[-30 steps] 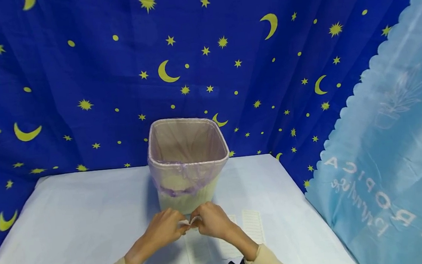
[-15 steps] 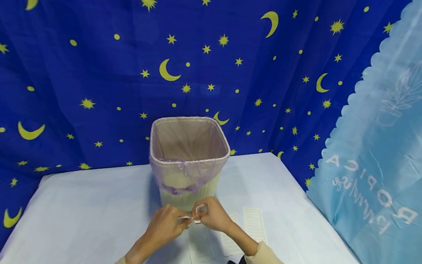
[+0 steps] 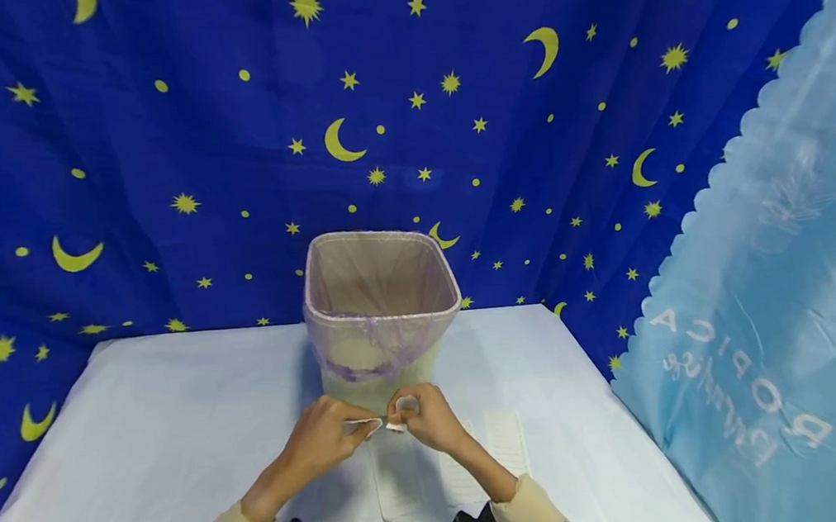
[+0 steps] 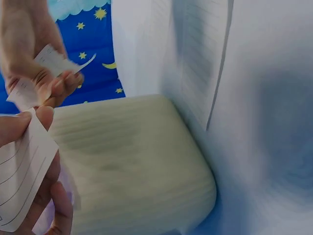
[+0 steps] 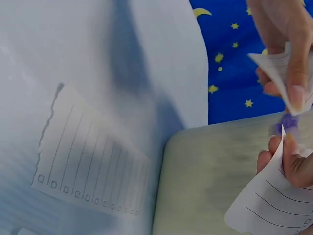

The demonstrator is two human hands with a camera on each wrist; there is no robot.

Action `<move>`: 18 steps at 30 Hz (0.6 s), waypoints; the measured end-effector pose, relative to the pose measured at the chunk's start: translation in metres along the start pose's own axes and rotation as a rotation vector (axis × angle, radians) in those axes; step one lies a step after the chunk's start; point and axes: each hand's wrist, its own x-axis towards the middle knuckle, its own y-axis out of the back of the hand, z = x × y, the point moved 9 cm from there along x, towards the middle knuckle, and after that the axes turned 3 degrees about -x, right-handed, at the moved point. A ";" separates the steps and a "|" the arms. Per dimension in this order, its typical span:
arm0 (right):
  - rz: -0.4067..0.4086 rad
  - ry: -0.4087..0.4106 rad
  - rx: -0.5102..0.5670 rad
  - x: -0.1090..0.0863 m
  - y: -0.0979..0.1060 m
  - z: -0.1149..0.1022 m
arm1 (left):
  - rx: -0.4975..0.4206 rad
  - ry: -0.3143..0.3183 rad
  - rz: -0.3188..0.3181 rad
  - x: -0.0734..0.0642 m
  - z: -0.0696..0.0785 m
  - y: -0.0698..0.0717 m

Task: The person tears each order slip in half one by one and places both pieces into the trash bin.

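My left hand (image 3: 329, 433) pinches a piece of lined paper (image 4: 27, 171) between thumb and fingers. Facing it, my right hand (image 3: 428, 418) pinches another piece of lined paper (image 5: 269, 200), bent and curling up from the fingers. Both hands hover close together above the table, just in front of the bin (image 3: 377, 389), with their fingertips almost meeting. A narrow gap shows between the two pieces in the head view. Beneath the hands lies a sheet of lined paper (image 3: 396, 483) on the white cloth.
A thin purple bag (image 3: 387, 338) lines the bin and folds over its rim. Two more lined sheets, one a torn-edged checklist sheet (image 5: 93, 156) and the other a strip of paper (image 3: 506, 440), lie to the right. A blue starry curtain (image 3: 229, 145) hangs behind.
My hands have drawn slightly apart from fingertips pressed together. The paper between them now shows as separate pieces, one in each hand. The head view has shifted a little.
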 end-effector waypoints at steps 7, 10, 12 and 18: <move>-0.015 0.023 -0.033 -0.005 0.000 -0.002 | 0.013 0.008 -0.017 -0.003 -0.001 0.004; -0.052 0.047 -0.054 -0.007 0.001 -0.007 | 0.015 -0.006 -0.033 -0.004 0.003 0.005; -0.076 0.067 -0.071 -0.008 0.005 -0.012 | 0.006 -0.035 -0.046 -0.003 0.010 0.008; -0.073 0.132 -0.151 -0.010 0.028 -0.038 | 0.017 -0.235 -0.051 0.007 0.047 0.031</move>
